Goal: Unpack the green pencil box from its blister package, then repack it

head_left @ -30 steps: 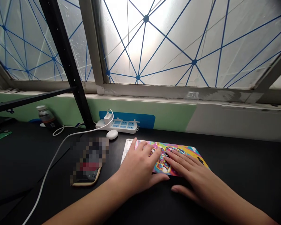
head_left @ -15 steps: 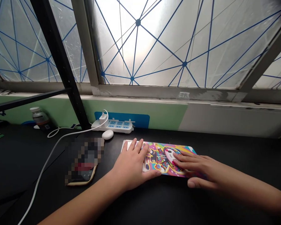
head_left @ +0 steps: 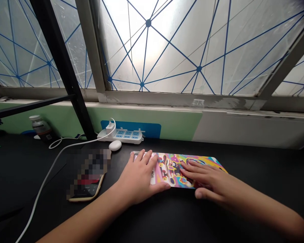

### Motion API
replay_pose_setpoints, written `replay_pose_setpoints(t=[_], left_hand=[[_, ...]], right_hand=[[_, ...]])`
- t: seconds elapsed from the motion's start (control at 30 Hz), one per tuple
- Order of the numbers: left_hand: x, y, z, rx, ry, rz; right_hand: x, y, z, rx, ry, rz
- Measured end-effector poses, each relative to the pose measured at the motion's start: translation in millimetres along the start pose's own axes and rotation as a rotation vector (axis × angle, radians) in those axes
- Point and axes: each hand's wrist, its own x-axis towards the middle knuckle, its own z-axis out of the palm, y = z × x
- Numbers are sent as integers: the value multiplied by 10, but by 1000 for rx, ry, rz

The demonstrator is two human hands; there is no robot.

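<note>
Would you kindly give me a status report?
Left hand on printed piece, left end; right hand over right side. Piece flat on black table. Phone left of it.

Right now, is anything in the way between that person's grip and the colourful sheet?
Nothing visible is. The left grip, an open hand, lies over the left end of the colourful sheet; the right grip, also open, covers part of its right side. The phone lies apart, to the left.

bright glow from window (head_left: 177,50) — dim desk (head_left: 263,182), phone (head_left: 88,190) partly pixelated
</note>
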Motion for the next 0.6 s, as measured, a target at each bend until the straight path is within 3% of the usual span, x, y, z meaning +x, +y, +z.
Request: replay_pose_setpoints(t=[0.17,0.33,0.47,0.6], left_hand=[[16,-24,19,-16,-5,13],[14,-41,18,-30,-1,40],[33,-67,23,-26,-8,48],[53,-98,37,-28,-17,54]], right_hand=[[-90,199,-298,-48,-40,57],[89,-132,-141,-178,160,96],[148,-286,15,-110,48,17],[20,-67,-182,-60,-18,35]])
